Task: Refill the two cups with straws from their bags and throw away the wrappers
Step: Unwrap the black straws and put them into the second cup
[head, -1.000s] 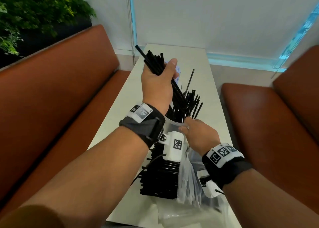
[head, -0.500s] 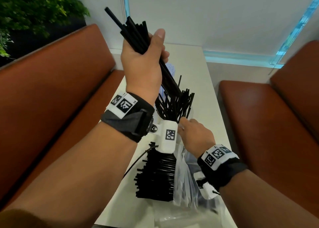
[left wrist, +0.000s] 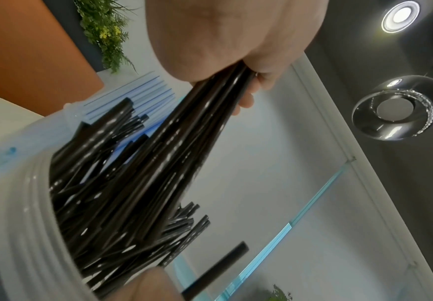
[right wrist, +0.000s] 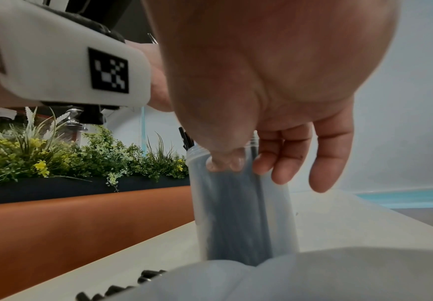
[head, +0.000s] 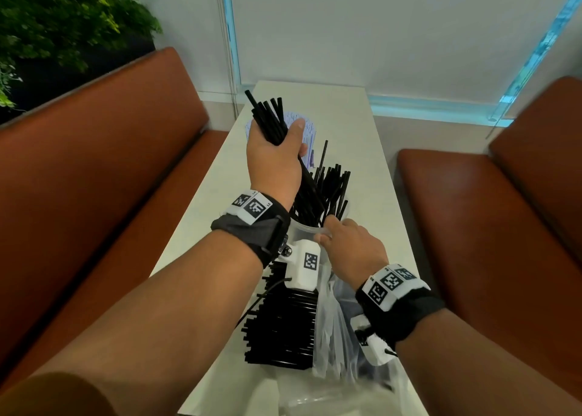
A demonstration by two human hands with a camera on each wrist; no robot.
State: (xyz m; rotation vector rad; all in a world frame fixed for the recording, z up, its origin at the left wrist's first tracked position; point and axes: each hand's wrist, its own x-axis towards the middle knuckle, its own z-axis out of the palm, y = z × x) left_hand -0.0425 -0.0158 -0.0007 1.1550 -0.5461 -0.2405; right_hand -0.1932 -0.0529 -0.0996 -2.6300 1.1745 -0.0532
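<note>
My left hand [head: 277, 151] grips a bundle of black straws [head: 267, 116] above a clear plastic cup [head: 304, 230], and the bundle's lower ends sit inside that cup among several other black straws [head: 330, 189]. In the left wrist view the same bundle [left wrist: 210, 114] slants down into the cup [left wrist: 22, 213]. My right hand [head: 346, 242] holds the cup near its rim, thumb on the wall [right wrist: 225, 163] and fingers [right wrist: 300, 160] around the far side. Behind the left hand stands a second cup of white, blue-striped straws [head: 310, 132]. A pile of black straws [head: 283, 327] lies on the table beside an open clear bag [head: 333, 330].
The narrow white table [head: 346, 116] runs between two brown bench seats, one on the left [head: 110, 170] and one on the right [head: 472, 226]. A planter of green foliage [head: 47, 22] sits behind the left bench. More crumpled clear plastic [head: 315, 396] lies at the table's near end.
Half a second ago my left hand had lifted the bundle high above the cup. It has now come back down, pushing the straw ends into the cup. My right hand stays on the cup.
</note>
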